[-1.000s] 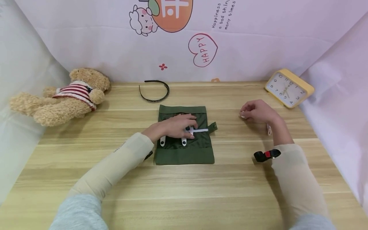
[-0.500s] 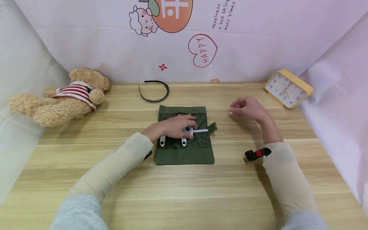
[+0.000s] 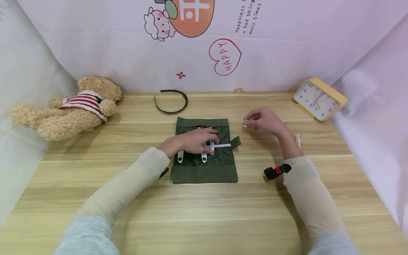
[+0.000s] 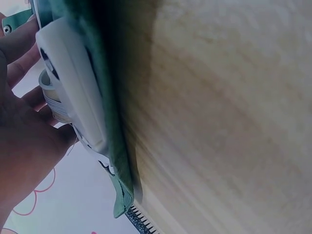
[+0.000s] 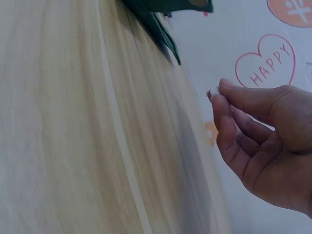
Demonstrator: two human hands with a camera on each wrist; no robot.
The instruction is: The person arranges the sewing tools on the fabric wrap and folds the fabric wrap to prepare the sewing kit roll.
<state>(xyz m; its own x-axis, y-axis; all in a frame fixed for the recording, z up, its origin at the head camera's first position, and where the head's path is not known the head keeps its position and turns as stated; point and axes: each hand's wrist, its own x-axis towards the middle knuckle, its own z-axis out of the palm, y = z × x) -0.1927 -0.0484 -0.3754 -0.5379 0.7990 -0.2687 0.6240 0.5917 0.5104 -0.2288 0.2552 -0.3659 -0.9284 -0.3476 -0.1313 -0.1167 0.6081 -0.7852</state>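
Observation:
A dark green fabric pouch (image 3: pixel 204 174) lies unfolded on the table, with white handles (image 3: pixel 204 157) marked by dark dots in it. Over it, my left hand (image 3: pixel 196 140) has thumb and fingers bent at a white strap (image 3: pixel 222 145) that crosses to the pouch's snap tab (image 3: pixel 236 142). A pale ring-like coil (image 4: pixel 54 105) shows by these fingers in the left wrist view. To the right, my right hand (image 3: pixel 262 121) is raised above the table. Its thumb and forefinger pinch a small white object (image 3: pixel 245 123), mostly hidden, whose kind I cannot tell.
A black headband (image 3: pixel 171 112) lies behind the pouch. The teddy bear (image 3: pixel 73 113) lies at the left, and a yellow alarm clock (image 3: pixel 320 98) leans at the back right. A small white-and-pink item (image 3: pixel 298 141) sits beside the right wrist.
My right hand has moved left toward the pouch with the small white object still pinched. The left hand has stayed in place on the strap.

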